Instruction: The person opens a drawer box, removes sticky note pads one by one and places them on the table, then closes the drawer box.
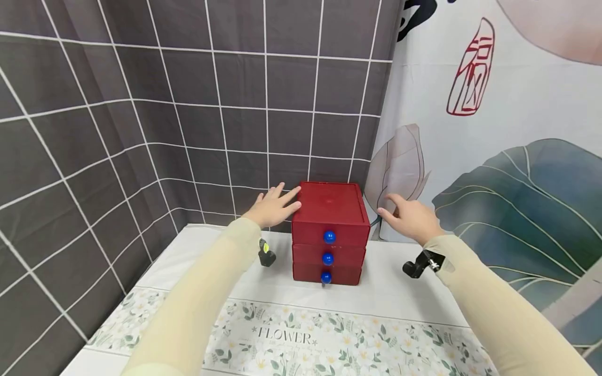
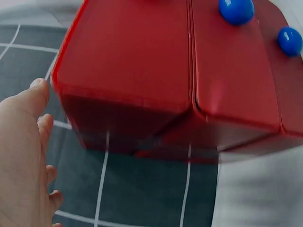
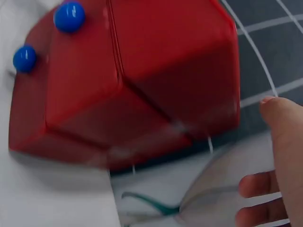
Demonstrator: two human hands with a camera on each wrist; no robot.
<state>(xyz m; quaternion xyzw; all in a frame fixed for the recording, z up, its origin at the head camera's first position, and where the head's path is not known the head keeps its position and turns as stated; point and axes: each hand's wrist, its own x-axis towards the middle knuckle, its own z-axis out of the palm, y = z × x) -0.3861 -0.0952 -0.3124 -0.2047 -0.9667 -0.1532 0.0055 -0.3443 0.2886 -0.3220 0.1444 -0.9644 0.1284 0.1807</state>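
Observation:
A red drawer box (image 1: 331, 203) with three stacked drawers stands on the white table, its fronts toward me. Each drawer front carries a round blue knob (image 1: 330, 237). Beside the box's upper left edge is my left hand (image 1: 273, 206), fingers spread and holding nothing. In the left wrist view a thin gap shows between the thumb (image 2: 37, 94) and the box. To the right of the box my right hand (image 1: 414, 216) hovers apart from it, also holding nothing. Its fingers (image 3: 258, 184) are slightly bent. All the drawers look pushed in.
A dark curtain (image 1: 240, 125) with a white grid hangs behind and left of the box. On the right is a white cloth (image 1: 423, 94) printed with leaves. A flower-patterned strip (image 1: 287, 334) lies across the table's front. Each wrist wears a black camera mount (image 1: 416, 266).

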